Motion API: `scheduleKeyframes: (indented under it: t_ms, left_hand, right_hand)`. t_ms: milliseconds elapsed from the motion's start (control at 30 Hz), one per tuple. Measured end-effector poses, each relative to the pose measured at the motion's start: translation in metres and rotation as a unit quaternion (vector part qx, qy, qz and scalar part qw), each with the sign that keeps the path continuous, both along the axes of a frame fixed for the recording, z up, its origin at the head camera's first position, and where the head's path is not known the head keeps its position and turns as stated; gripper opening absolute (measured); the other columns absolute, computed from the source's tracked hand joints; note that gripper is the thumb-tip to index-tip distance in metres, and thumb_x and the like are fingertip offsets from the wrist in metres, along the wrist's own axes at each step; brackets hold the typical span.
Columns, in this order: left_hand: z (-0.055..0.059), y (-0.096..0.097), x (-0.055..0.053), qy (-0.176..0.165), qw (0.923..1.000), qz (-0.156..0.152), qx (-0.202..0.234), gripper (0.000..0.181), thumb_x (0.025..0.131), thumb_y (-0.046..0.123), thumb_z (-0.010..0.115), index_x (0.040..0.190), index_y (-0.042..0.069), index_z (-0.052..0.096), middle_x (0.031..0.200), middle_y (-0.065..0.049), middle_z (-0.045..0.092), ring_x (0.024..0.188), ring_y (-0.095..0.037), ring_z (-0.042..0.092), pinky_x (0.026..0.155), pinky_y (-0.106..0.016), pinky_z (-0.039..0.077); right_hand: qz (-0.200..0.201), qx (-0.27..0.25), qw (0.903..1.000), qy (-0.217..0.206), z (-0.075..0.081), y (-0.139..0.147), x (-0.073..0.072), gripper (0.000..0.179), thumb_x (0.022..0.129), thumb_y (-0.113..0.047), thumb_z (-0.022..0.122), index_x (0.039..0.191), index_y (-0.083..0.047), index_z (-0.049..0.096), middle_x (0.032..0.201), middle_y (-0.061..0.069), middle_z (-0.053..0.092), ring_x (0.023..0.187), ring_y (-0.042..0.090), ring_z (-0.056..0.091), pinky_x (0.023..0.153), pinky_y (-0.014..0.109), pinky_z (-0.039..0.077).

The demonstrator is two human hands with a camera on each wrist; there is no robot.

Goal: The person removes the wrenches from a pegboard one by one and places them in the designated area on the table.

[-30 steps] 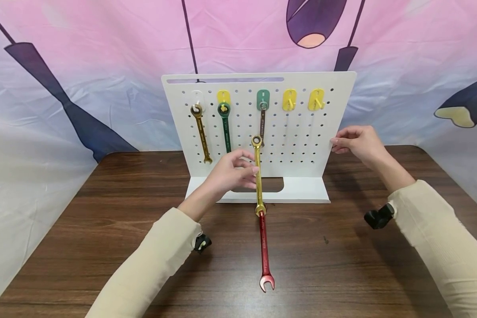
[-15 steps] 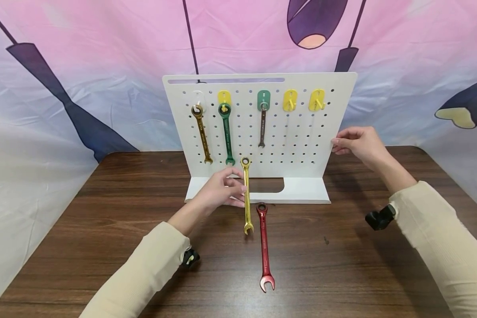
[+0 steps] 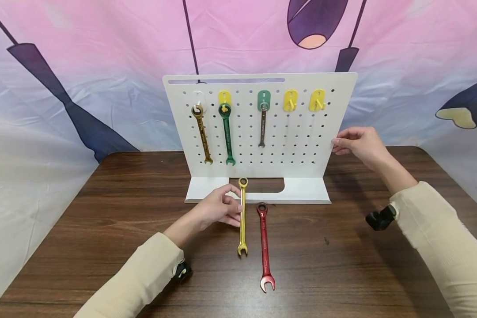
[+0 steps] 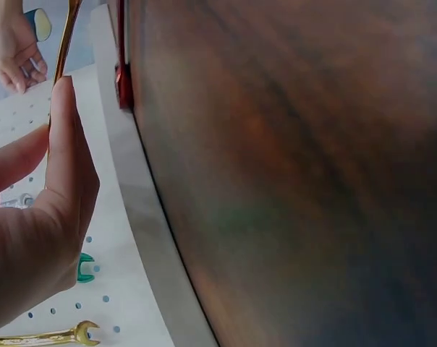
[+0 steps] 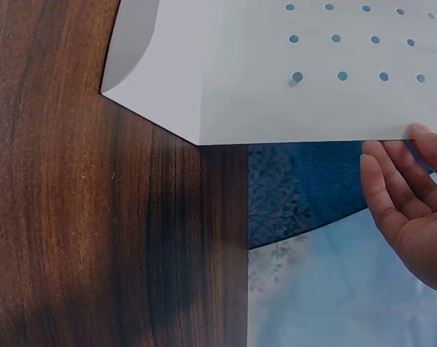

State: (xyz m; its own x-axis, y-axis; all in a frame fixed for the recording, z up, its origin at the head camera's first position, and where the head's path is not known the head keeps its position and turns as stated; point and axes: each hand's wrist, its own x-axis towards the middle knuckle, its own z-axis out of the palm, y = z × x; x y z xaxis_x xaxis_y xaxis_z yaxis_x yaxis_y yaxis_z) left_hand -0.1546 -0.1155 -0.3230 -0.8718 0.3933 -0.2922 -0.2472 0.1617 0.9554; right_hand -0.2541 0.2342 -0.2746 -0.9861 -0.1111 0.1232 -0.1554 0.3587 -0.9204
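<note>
My left hand [image 3: 219, 207] pinches a yellow-gold combination wrench [image 3: 242, 221] by its shaft, ring end toward the board and forked end toward me. In the left wrist view, thumb and fingers meet on that wrench [image 4: 66, 40]. To its right a red wrench [image 3: 264, 247] lies on the table, ring end by the stand's base. My right hand [image 3: 359, 145] grips the right edge of the white pegboard [image 3: 278, 152] between thumb and fingers; the right wrist view shows the thumb on the board's front and fingers behind its edge.
On the pegboard hang a bronze-gold wrench [image 3: 202, 137], a green wrench [image 3: 227, 137] and a small dark wrench [image 3: 263, 128]. Two yellow hooks [image 3: 289, 100] at the right bear nothing. The stand's base [image 3: 306, 192] rests on the brown wooden table [image 3: 103, 212], before a patterned cloth [image 3: 123, 66].
My left hand has carried the yellow-gold wrench away from the pegboard, down and to the left, beside the red wrench. My right hand stays at the board's edge.
</note>
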Motion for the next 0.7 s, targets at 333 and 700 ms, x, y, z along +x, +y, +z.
scheduleKeyframes:
  t_ms: [333,700]
  left_hand:
    - [-0.006,-0.004,0.007,-0.020,0.9993,-0.024,-0.022,0.023,0.086,-0.012,0.048,0.104,-0.002,0.038,0.073,-0.011,0.055,0.060,-0.020,0.060,0.064,-0.040,0.058]
    - [-0.009,-0.001,0.013,-0.047,0.9979,-0.020,-0.039,0.020,0.083,-0.015,0.051,0.098,-0.005,0.042,0.067,-0.011,0.055,0.056,-0.016,0.057,0.060,-0.031,0.058]
  right_hand:
    - [0.002,-0.001,1.0000,0.003,0.001,-0.001,0.000,0.023,0.086,-0.008,0.064,0.095,0.013,0.059,0.074,0.002,0.066,0.067,0.014,0.064,0.066,0.031,0.057]
    - [0.003,0.006,1.0000,0.005,0.000,0.000,0.000,0.023,0.086,-0.009,0.064,0.095,0.012,0.059,0.074,0.001,0.066,0.068,0.015,0.064,0.066,0.030,0.057]
